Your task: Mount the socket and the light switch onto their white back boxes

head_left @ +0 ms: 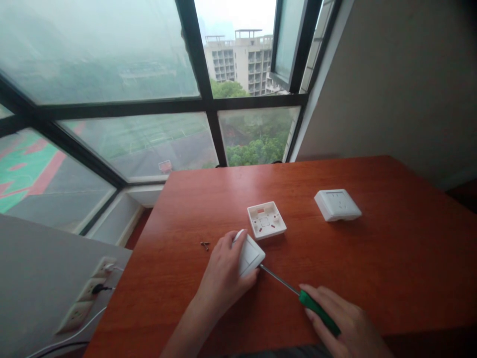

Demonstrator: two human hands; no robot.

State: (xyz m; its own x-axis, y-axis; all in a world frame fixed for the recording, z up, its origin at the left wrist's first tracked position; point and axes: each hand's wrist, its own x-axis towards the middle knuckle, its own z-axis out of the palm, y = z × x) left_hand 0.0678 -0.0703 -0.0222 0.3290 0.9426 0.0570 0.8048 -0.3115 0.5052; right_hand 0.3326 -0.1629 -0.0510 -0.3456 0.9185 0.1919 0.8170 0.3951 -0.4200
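Note:
My left hand [223,271] is closed around a white wall switch [250,255] and holds it down on the red-brown table [372,258]. My right hand [345,323] grips a screwdriver [298,294] by its green handle, and the metal tip touches the lower right edge of the switch. Just beyond the switch lies an open white mounting box [266,220] with its hollow side up.
A white wall socket [337,204] lies farther right on the table. Two small dark screws [204,244] rest left of my left hand. Wall outlets with a plugged cable [91,293] sit low on the left wall. Large windows stand behind the table.

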